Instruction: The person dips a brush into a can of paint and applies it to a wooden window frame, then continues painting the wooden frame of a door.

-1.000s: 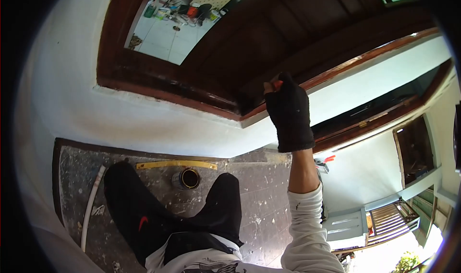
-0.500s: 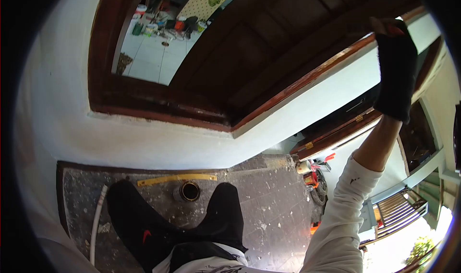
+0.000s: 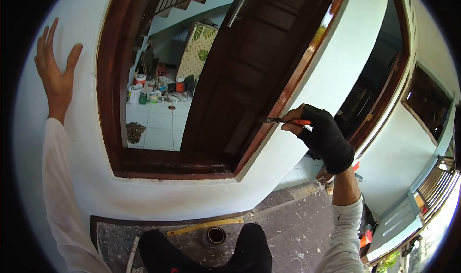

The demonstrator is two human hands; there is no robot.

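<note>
black-gloved right hand [image 3: 322, 137] pinches what looks like a brush [image 3: 282, 121], tip at the door frame [image 3: 293, 83].

Hands: two, a bare left hand [image 3: 56, 76] and a gloved right hand [image 3: 321, 134]
Brushes: one brush [image 3: 287, 121]
Tins on the floor by the knees: one tin [image 3: 216, 235]
Yellow strips: one yellow strip [image 3: 204, 226]
Doors: one dark wooden door [image 3: 249, 66]
White pipes: one white pipe [image 3: 131, 258]
</note>
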